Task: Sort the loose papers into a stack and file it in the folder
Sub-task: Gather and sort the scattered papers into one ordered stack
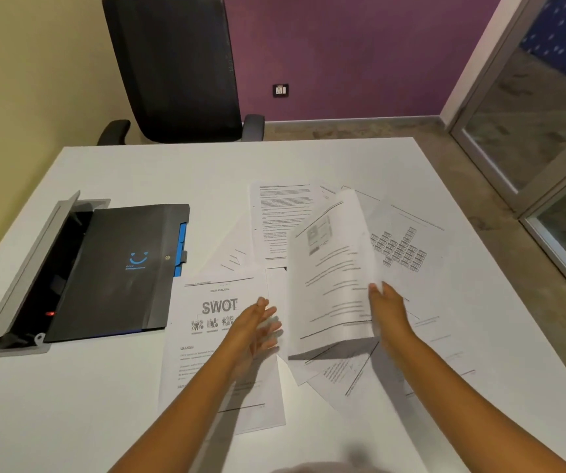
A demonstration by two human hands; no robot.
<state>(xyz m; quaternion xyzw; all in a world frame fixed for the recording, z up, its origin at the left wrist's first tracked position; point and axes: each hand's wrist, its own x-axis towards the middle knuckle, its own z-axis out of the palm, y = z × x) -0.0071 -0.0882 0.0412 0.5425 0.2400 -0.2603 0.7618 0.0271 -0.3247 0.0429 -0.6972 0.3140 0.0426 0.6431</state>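
Loose printed papers lie scattered over the right half of the white table (70,404). A sheet headed SWOT (206,339) lies in front, left of centre. My right hand (389,310) grips the right edge of a lifted sheet (331,268), which stands tilted above the others and casts a shadow. My left hand (257,327), blurred, hovers with straight fingers over the SWOT sheet's right edge, holding nothing. A sheet with a grid of small boxes (401,247) lies behind the lifted one. The black folder (121,271) with a blue smile logo lies closed at the left.
The folder lies partly over an open grey cable box (32,268) set into the table at the left. A black office chair (176,70) stands behind the far edge. A glass door (541,124) is at the right.
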